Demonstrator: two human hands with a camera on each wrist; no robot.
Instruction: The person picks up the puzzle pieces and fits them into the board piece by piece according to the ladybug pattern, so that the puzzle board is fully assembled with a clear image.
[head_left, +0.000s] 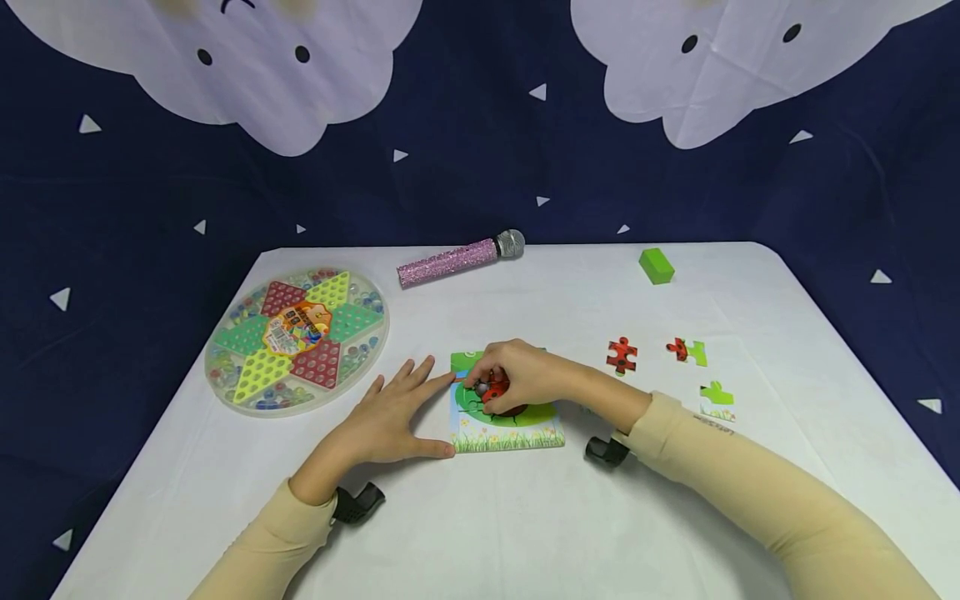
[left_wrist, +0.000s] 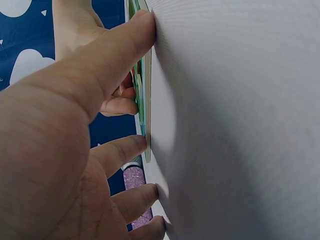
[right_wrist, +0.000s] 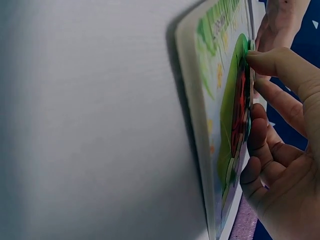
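Observation:
A ladybug jigsaw board (head_left: 510,440) lies flat on the white table between the hands. My left hand (head_left: 390,421) is spread on the table, its thumb and index fingertips touching the board's left edge. Over the ladybug picture, my right hand (head_left: 525,377) pinches a puzzle piece (right_wrist: 247,56) between thumb and index finger, at the board's left part. That piece is mostly hidden by the fingers, and its green side shows in the right wrist view. Seen from the left wrist, the board (left_wrist: 148,90) is edge-on, with a green piece standing slightly proud of it.
Right of the board lie loose puzzle pieces: a red one (head_left: 622,356), a red-and-green one (head_left: 696,353) and a green-and-white one (head_left: 717,394). A marble game board (head_left: 378,350) is at left, a glittery pink microphone (head_left: 450,262) and green block (head_left: 656,266) behind.

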